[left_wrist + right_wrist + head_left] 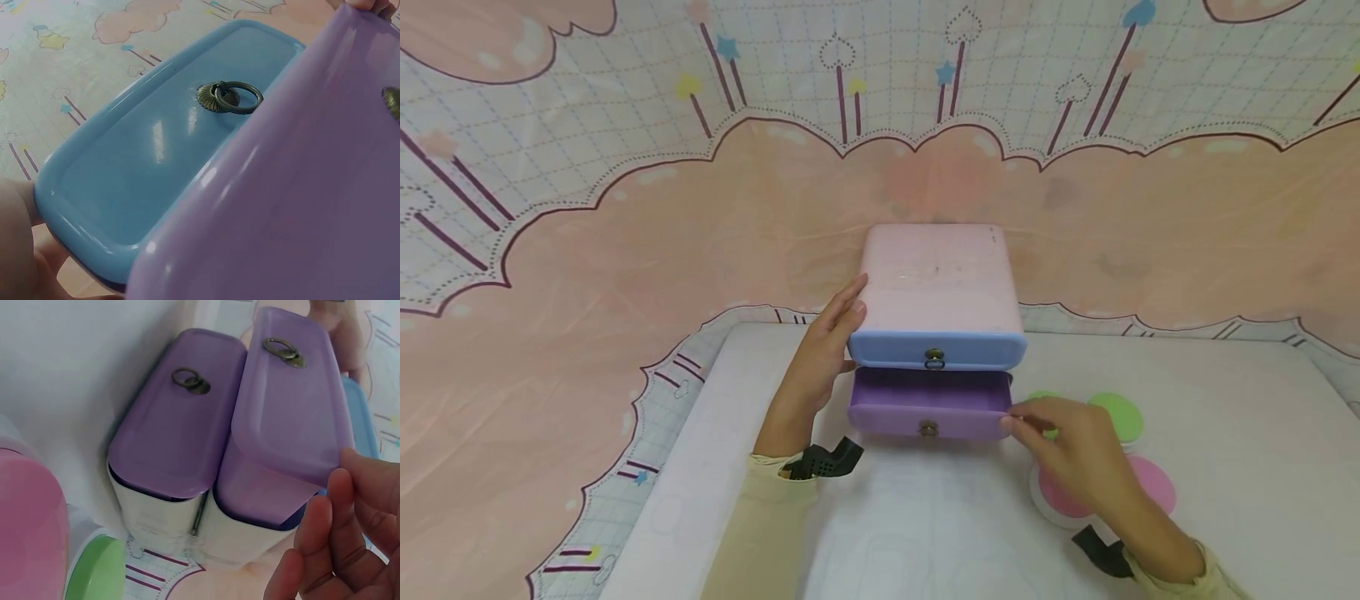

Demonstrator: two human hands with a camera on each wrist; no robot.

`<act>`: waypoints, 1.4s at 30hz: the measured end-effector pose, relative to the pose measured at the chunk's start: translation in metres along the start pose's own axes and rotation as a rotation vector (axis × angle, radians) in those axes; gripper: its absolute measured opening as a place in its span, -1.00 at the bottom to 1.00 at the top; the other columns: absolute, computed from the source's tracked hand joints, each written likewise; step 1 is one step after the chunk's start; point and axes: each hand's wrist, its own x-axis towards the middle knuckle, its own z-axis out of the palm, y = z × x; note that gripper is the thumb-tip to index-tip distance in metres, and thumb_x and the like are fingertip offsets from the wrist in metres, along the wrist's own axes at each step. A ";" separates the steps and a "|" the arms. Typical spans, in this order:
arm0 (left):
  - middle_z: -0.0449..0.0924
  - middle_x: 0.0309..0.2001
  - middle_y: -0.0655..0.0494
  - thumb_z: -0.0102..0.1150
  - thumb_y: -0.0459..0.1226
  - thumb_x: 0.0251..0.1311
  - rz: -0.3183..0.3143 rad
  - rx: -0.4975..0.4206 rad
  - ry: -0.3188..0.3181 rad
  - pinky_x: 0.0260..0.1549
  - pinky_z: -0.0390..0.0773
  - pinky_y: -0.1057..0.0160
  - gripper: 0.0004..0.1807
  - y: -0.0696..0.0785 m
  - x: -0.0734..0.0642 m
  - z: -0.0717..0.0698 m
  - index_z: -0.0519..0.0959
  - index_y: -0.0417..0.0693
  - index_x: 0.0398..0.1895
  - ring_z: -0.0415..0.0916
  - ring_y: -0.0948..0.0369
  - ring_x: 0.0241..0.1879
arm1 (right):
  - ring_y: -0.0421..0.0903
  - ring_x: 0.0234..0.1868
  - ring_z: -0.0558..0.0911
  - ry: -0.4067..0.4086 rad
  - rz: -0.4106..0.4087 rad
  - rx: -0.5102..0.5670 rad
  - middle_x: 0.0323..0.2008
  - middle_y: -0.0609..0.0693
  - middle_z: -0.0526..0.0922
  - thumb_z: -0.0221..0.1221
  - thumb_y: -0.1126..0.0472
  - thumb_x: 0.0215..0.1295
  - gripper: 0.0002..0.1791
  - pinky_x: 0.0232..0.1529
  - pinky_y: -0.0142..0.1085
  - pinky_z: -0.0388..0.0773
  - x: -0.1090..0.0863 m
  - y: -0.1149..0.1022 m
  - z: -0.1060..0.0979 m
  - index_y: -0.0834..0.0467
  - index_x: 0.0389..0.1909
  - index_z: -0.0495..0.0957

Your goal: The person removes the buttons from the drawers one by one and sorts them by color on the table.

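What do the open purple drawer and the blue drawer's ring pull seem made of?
Open purple drawer: probably moulded plastic, glossy; rounded edges, even colour and bright highlights suggest it.

Ring pull on the blue drawer: likely metal with an aged-brass finish, from its dark bronze tone and glints, though coated plastic is possible.

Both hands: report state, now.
Left hand: open, against the side of the pink box.
Right hand: pinching a corner of the pulled-out purple drawer.
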 end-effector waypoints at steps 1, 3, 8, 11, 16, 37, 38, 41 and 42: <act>0.02 0.62 0.35 -0.05 0.09 0.52 0.000 -0.002 0.000 0.19 0.23 -0.59 -0.45 0.000 0.000 0.000 0.23 0.59 0.53 0.05 -0.11 0.58 | -0.23 -0.36 0.74 0.002 0.002 -0.001 -0.33 -0.15 0.82 0.44 0.23 0.20 -0.91 -0.32 -0.26 0.70 0.001 0.000 0.000 0.05 -0.27 0.80; 0.02 0.62 0.36 -0.05 0.09 0.52 -0.001 -0.002 -0.002 0.19 0.23 -0.59 -0.45 0.000 0.000 0.000 0.23 0.59 0.53 0.05 -0.10 0.58 | -0.20 -0.34 0.76 -0.004 0.017 0.002 -0.31 -0.13 0.82 0.43 0.21 0.23 -0.91 -0.30 -0.25 0.70 0.003 0.001 0.001 0.06 -0.25 0.80; 0.01 0.62 0.41 -0.05 0.11 0.52 -0.013 0.004 -0.002 0.21 0.22 -0.58 -0.46 0.000 0.000 -0.001 0.23 0.62 0.52 0.05 -0.08 0.59 | -0.17 -0.27 0.77 -0.032 0.073 0.008 -0.26 -0.12 0.83 0.39 0.16 0.30 -0.90 -0.23 -0.21 0.71 0.008 0.003 0.001 0.04 -0.21 0.80; 0.00 0.62 0.43 -0.05 0.11 0.52 -0.019 0.006 -0.001 0.21 0.22 -0.58 -0.46 0.000 0.000 -0.001 0.23 0.62 0.52 0.05 -0.08 0.59 | -0.17 -0.30 0.76 -0.013 0.067 0.002 -0.28 -0.12 0.83 0.40 0.17 0.28 -0.91 -0.26 -0.21 0.70 0.012 0.006 0.004 0.05 -0.23 0.80; 0.00 0.62 0.44 -0.06 0.11 0.52 -0.023 0.007 0.000 0.21 0.21 -0.59 -0.46 0.001 0.000 0.000 0.22 0.63 0.52 0.05 -0.09 0.59 | -0.18 -0.35 0.73 0.002 0.086 0.007 -0.32 -0.10 0.82 0.41 0.18 0.27 -0.90 -0.32 -0.26 0.66 0.014 0.006 0.005 0.06 -0.22 0.80; 0.04 0.62 0.34 -0.04 0.08 0.52 -0.026 -0.024 -0.004 0.20 0.24 -0.58 -0.46 0.001 0.001 -0.001 0.25 0.59 0.52 0.10 -0.06 0.57 | -0.34 -0.49 0.59 -0.176 0.307 0.436 -0.47 -0.20 0.73 0.46 0.13 0.19 -0.58 -0.44 -0.41 0.59 -0.005 -0.037 0.064 0.16 0.06 0.69; 0.04 0.62 0.34 -0.04 0.08 0.52 -0.026 -0.022 -0.003 0.21 0.24 -0.58 -0.47 0.001 0.001 -0.001 0.25 0.59 0.52 0.10 -0.06 0.56 | -0.32 -0.50 0.60 -0.181 0.321 0.450 -0.47 -0.18 0.73 0.46 0.14 0.19 -0.56 -0.45 -0.40 0.59 -0.004 -0.036 0.066 0.17 0.08 0.68; 0.04 0.62 0.34 -0.04 0.09 0.52 -0.025 -0.015 0.001 0.20 0.25 -0.58 -0.47 0.001 0.001 -0.001 0.25 0.59 0.52 0.10 -0.07 0.56 | -0.26 -0.51 0.62 -0.198 0.358 0.496 -0.48 -0.10 0.74 0.45 0.16 0.21 -0.56 -0.48 -0.39 0.57 -0.002 -0.036 0.070 0.16 0.10 0.67; 0.04 0.62 0.34 -0.04 0.09 0.52 -0.024 -0.014 0.002 0.20 0.25 -0.58 -0.47 0.001 0.001 -0.001 0.25 0.59 0.52 0.10 -0.07 0.56 | -0.23 -0.51 0.64 -0.208 0.374 0.531 -0.47 -0.05 0.75 0.44 0.16 0.22 -0.57 -0.48 -0.38 0.58 -0.001 -0.036 0.071 0.16 0.10 0.66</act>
